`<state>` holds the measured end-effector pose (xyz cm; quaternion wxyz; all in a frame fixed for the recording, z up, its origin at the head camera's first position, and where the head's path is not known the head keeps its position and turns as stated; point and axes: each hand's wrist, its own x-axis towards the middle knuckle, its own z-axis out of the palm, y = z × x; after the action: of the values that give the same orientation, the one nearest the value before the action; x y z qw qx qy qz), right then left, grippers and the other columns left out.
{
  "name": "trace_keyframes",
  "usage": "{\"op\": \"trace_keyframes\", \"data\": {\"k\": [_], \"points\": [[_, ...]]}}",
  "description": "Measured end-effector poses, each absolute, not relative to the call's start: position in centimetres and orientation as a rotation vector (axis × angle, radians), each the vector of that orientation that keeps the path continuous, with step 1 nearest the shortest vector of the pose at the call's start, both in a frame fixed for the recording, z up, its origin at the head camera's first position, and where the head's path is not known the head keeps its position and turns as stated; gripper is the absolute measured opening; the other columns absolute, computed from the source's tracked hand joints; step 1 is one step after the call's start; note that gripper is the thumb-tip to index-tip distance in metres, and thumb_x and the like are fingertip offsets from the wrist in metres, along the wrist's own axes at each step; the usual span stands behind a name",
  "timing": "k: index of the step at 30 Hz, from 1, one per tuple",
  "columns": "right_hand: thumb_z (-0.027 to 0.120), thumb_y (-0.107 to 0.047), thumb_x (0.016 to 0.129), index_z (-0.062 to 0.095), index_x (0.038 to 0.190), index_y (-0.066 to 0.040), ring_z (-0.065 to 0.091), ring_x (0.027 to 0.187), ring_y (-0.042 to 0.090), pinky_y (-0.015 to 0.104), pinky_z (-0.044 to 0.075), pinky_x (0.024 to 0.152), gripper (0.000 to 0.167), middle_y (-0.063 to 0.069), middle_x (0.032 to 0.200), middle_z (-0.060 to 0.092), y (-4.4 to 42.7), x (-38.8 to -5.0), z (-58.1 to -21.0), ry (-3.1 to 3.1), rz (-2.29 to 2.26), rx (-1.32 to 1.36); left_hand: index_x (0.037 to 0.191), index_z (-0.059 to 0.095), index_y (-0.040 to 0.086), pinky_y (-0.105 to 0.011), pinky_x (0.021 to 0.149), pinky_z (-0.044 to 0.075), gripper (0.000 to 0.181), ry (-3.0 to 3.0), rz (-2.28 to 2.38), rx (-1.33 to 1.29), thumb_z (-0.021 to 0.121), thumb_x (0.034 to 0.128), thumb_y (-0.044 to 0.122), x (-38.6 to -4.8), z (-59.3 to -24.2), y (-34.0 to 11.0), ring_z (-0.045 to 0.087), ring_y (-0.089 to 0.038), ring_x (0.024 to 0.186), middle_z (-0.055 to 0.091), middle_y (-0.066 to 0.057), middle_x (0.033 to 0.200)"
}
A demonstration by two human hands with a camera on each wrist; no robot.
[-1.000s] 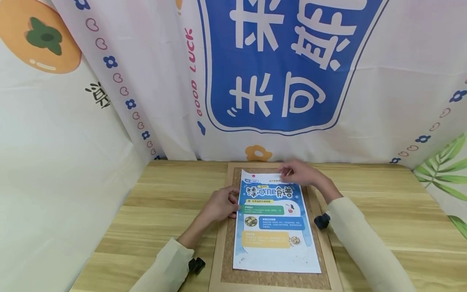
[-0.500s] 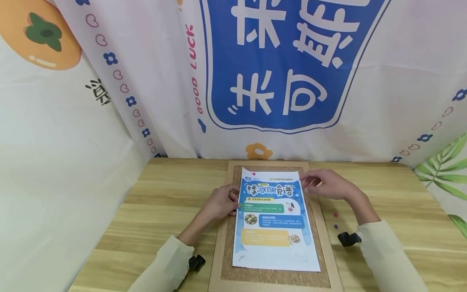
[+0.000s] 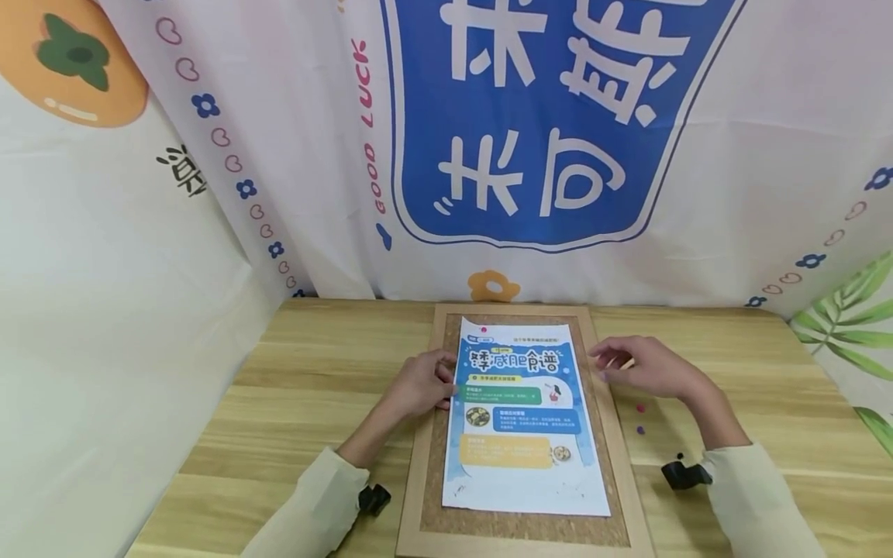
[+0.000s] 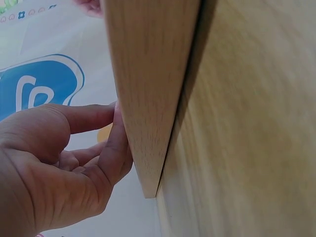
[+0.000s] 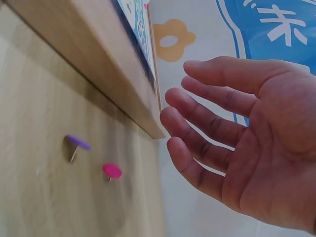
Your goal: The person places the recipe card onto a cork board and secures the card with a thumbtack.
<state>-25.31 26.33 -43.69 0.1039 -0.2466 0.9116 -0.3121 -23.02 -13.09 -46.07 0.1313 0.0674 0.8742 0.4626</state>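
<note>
Overhead, printed sheet [image 3: 523, 418], left-wrist view, board edge [image 4: 148, 89]

Nook: printed cloth [image 3: 530, 116], wooden table [image 3: 314, 372]

Tabletop [image 3: 753, 349]: light wood-grain, far edge by the backdrop
Backdrop [image 3: 328, 209]: white hanging cloth, creased; blue panel [image 3: 544, 116] with white characters, orange flower [image 3: 493, 286] below
Lettering [image 3: 366, 128]: pink "GOOD LUCK", left of panel
Borders [image 3: 246, 189]: blue flowers, pink hearts, left and right
Left wall [image 3: 105, 310]: white cloth, orange fruit print [image 3: 77, 66]
Right side: green leaf print [image 3: 840, 314]
Light: soft
</note>
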Motion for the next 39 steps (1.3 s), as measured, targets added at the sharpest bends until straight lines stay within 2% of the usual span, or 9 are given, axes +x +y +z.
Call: {"op": "trace_keyframes", "data": {"k": [9, 19, 23, 29, 39], "points": [[0.075, -0.012, 0.097, 0.072, 0.129, 0.001, 0.067, 0.099, 0.014, 0.023, 0.060, 0.081, 0.034, 0.001, 0.106, 0.076, 28.3, -23.7, -44.4, 2.687, -0.920, -0.673, 0.138, 0.063, -0.003, -0.029, 0.060, 0.065, 0.045, 2.539, 1.341, 0.167, 0.075, 0.0951, -0.005, -23.1, -45.9, -13.2, 0.069, -0.016, 0.066, 0.069, -0.013, 0.095], [0.077, -0.015, 0.097, 0.072, 0.127, 0.002, 0.064, 0.092, 0.002, 0.021, 0.059, 0.078, 0.034, -0.002, 0.103, 0.075, 31.0, -21.5, -45.4, 2.683, -0.941, -0.606, 0.138, 0.063, -0.003, -0.028, 0.060, 0.065, 0.045, 2.543, 1.343, 0.164, 0.075, 0.0949, -0.005, -23.2, -46.0, -13.2, 0.070, -0.016, 0.067, 0.069, -0.013, 0.096], [0.075, -0.010, 0.097, 0.072, 0.125, 0.002, 0.064, 0.091, -0.002, 0.020, 0.060, 0.078, 0.031, -0.002, 0.103, 0.076, 31.5, -20.5, -45.9, 2.660, -0.962, -0.617, 0.138, 0.062, -0.004, -0.029, 0.060, 0.065, 0.045, 2.547, 1.339, 0.177, 0.075, 0.0949, -0.005, -23.2, -46.0, -13.1, 0.070, -0.017, 0.068, 0.069, -0.014, 0.096], [0.077, -0.011, 0.095, 0.075, 0.118, -0.003, 0.063, 0.089, -0.003, 0.020, 0.060, 0.076, 0.024, -0.002, 0.101, 0.075, 31.7, -19.3, -46.2, 2.664, -0.971, -0.636, 0.138, 0.062, -0.003, -0.029, 0.060, 0.065, 0.045, 2.549, 1.336, 0.186, 0.075, 0.0948, -0.005, -23.1, -46.0, -13.0, 0.070, -0.016, 0.067, 0.069, -0.013, 0.096], [0.079, -0.015, 0.096, 0.076, 0.114, -0.002, 0.063, 0.085, -0.002, 0.021, 0.060, 0.073, 0.022, -0.002, 0.096, 0.073, 31.1, -18.3, -46.8, 2.630, -1.005, -0.575, 0.139, 0.062, -0.004, -0.030, 0.061, 0.066, 0.045, 2.538, 1.350, 0.179, 0.074, 0.0953, -0.006, -22.9, -45.8, -13.1, 0.069, -0.017, 0.068, 0.068, -0.014, 0.096]]}}
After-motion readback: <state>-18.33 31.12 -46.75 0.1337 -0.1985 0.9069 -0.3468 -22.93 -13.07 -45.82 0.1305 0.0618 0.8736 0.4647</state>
